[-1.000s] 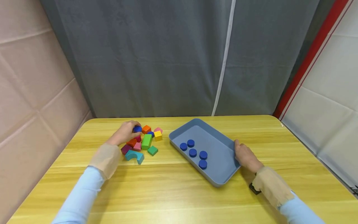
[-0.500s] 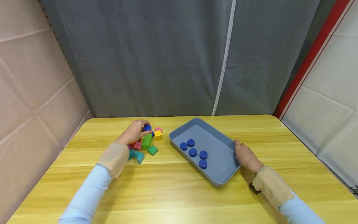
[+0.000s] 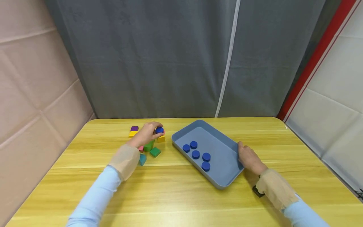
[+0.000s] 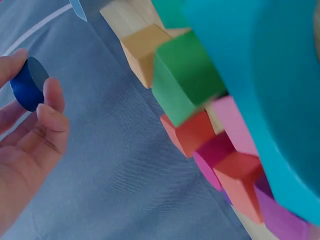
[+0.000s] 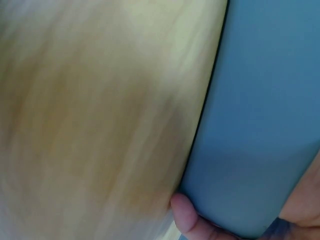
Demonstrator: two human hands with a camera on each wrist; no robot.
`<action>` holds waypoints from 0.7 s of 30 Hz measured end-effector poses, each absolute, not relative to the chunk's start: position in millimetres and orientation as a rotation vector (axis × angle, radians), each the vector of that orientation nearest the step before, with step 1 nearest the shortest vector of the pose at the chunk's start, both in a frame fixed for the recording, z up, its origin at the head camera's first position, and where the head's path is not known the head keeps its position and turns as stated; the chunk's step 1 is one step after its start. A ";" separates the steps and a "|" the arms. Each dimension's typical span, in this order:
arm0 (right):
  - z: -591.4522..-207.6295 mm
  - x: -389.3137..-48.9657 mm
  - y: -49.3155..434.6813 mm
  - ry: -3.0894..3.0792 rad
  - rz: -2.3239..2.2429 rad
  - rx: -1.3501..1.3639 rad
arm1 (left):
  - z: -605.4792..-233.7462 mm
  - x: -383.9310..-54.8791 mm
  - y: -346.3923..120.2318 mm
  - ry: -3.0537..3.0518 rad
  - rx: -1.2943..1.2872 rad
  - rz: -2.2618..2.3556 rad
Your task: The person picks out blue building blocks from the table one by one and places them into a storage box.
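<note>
In the head view, my left hand (image 3: 146, 133) is over the pile of blocks, pinching a round blue block (image 3: 159, 130) between thumb and fingers. The left wrist view shows that blue block (image 4: 28, 86) raised in the fingertips, apart from the other blocks. My right hand (image 3: 251, 159) grips the right end wall of a blue-grey tray (image 3: 219, 148). Several similar round blue blocks (image 3: 195, 154) lie in the tray, toward its left side. From the right wrist, fingertips (image 5: 185, 212) show at the tray's edge (image 5: 250, 125).
Around my left hand lie a yellow block (image 3: 161, 139), a green block (image 3: 148, 146), a flat green block (image 3: 155, 152) and a turquoise arch (image 3: 142, 159), partly hidden. Purple (image 3: 134, 128) and yellow (image 3: 133, 134) blocks sit behind the wrist. A grey curtain (image 3: 156, 63) hangs at the table's far edge.
My left hand has moved right across the pile with the round blue block, uncovering the purple and yellow blocks behind it. The right hand and tray have stayed put.
</note>
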State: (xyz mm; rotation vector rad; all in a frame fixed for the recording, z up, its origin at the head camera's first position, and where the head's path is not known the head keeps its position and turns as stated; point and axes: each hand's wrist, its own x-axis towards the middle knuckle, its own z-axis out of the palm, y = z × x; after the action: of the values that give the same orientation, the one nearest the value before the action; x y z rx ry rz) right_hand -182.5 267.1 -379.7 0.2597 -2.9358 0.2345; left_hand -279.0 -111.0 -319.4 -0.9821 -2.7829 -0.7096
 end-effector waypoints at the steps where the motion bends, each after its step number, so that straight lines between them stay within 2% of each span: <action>1: -379.5 -182.4 267.1 -2.941 0.240 0.256 | -319.1 -278.1 -109.0 -2.779 -0.991 -0.718; 21: -378.8 -182.7 265.3 -2.958 0.230 0.237 | -323.0 -277.8 -70.9 -2.740 -1.102 -0.654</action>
State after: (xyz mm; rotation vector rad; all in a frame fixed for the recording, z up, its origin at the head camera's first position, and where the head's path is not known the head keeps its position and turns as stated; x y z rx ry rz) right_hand -182.7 265.3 -378.8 0.2372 -2.9578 0.2301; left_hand -277.8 -70.9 -323.0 -1.1019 -2.7399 -0.6543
